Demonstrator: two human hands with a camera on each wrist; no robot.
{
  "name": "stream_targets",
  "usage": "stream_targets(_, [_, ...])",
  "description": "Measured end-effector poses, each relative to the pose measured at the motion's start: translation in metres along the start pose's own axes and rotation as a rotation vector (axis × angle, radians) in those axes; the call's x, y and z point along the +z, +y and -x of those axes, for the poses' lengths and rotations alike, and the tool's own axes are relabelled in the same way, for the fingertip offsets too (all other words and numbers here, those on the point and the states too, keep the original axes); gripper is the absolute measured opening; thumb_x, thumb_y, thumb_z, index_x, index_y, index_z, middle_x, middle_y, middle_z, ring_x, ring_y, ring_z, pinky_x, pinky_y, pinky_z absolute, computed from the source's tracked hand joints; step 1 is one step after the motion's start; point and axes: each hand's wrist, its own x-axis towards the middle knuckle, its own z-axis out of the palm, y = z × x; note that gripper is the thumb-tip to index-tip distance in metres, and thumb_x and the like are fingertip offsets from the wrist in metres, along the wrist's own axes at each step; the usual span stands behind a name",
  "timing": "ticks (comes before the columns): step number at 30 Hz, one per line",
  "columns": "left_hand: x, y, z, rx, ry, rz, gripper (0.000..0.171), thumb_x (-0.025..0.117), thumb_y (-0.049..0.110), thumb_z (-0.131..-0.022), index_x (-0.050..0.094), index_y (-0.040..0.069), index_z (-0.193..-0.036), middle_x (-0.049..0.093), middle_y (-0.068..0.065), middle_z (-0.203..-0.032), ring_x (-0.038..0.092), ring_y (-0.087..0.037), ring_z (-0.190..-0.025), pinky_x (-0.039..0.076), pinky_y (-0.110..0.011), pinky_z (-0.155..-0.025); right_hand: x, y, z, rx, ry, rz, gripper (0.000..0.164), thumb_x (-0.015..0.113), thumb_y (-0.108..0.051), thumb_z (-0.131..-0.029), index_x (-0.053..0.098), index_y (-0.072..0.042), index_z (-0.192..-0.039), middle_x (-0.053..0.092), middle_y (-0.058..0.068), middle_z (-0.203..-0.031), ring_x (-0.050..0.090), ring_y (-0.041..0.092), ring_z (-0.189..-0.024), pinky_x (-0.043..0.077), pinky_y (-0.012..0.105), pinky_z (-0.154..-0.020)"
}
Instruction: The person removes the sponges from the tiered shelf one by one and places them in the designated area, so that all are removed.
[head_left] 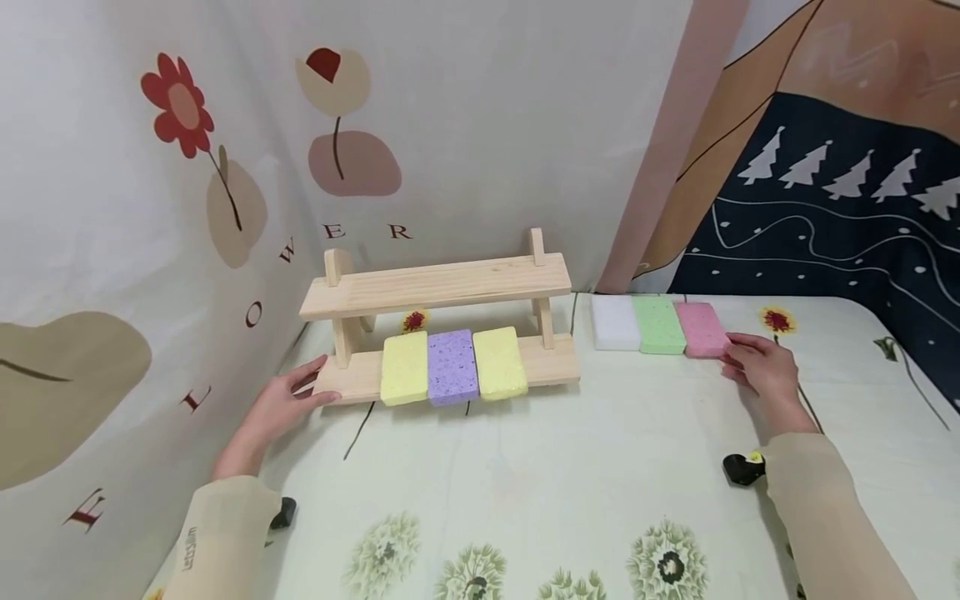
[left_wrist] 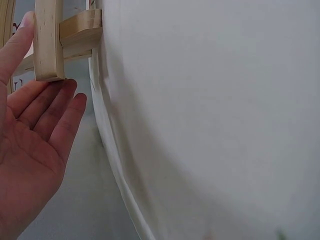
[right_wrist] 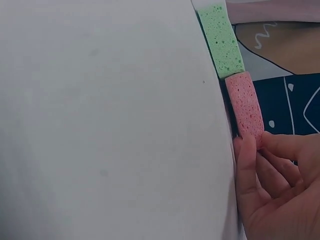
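Note:
A two-tier wooden shelf [head_left: 435, 285] stands left of centre in the head view. My left hand [head_left: 279, 408] holds the left end of its lower board [left_wrist: 49, 45], thumb on one side and fingertips at the board's end. Leaning side by side on that board are a yellow sponge [head_left: 404, 369], a purple sponge [head_left: 452, 367] and a second yellow sponge [head_left: 500, 363]. To the right, my right hand [head_left: 765, 375] pinches the outer corner of a pink sponge [right_wrist: 244, 102] between thumb and fingers. The pink sponge touches a green sponge [right_wrist: 220, 40], with a white sponge [head_left: 616, 322] beyond it.
A pale flowered cloth [head_left: 570, 483] covers the table. Behind the shelf rises a printed curtain [head_left: 480, 125], and a dark panel with white trees [head_left: 825, 225] hangs at the back right. Small black objects show near each sleeve, one by the right sleeve [head_left: 813, 483].

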Motion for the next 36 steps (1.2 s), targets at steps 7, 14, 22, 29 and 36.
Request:
stream_targets(7, [0.001,0.000,0.001,0.003,-0.007,0.002,0.091,0.072,0.046,-0.089,0.025,0.008,-0.158,0.026,-0.025,-0.161,0.041,-0.047,-0.141,0.044,-0.056,-0.110,-0.001,-0.003,0.003,0.016,0.024,0.109,0.052,0.052,-0.028,-0.103,0.044,-0.008,-0.151,0.054,-0.019,-0.078,0.058,-0.006,-0.068,0.054,0.011,-0.060])
stream_targets(14, [-0.001,-0.001,0.006,-0.018,0.007,0.005,0.092,0.071,0.047,-0.090,0.024,0.008,-0.159,0.025,-0.025,-0.162,0.039,-0.048,-0.141,0.044,-0.057,-0.110,0.000,-0.002,-0.001,-0.017,0.025,0.134,0.050,0.055,-0.025,-0.102,0.048,-0.007,-0.148,0.054,-0.019,-0.080,0.058,-0.006,-0.068,0.054,0.009,-0.061])
stream_targets(22, [-0.006,-0.006,0.010,-0.024,0.004,0.008,0.093,0.071,0.049,-0.089,0.024,0.009,-0.159,0.025,-0.024,-0.162,0.038,-0.048,-0.142,0.043,-0.056,-0.110,0.009,-0.003,-0.003,-0.047,0.043,0.184,0.047,0.056,-0.021,-0.102,0.051,-0.006,-0.146,0.063,-0.002,-0.102,0.058,-0.007,-0.065,0.053,0.009,-0.059])
stream_targets(29, [-0.009,-0.005,0.009,-0.017,0.000,0.002,0.093,0.070,0.049,-0.090,0.023,0.007,-0.159,0.024,-0.024,-0.162,0.038,-0.048,-0.142,0.042,-0.057,-0.111,0.011,-0.001,-0.006,-0.057,0.031,0.179,0.048,0.055,-0.022,-0.102,0.049,-0.006,-0.147,0.060,0.012,-0.125,0.057,-0.008,-0.067,0.054,0.008,-0.062])
stream_targets(36, [-0.003,-0.003,0.001,0.006,-0.013,0.008,0.093,0.071,0.048,-0.089,0.025,0.007,-0.158,0.025,-0.024,-0.162,0.040,-0.047,-0.141,0.043,-0.056,-0.111,-0.006,0.000,0.001,-0.005,-0.044,0.106,0.054,0.051,-0.023,-0.104,0.037,-0.007,-0.154,0.057,0.001,-0.123,0.056,-0.011,-0.074,0.055,0.007,-0.069])
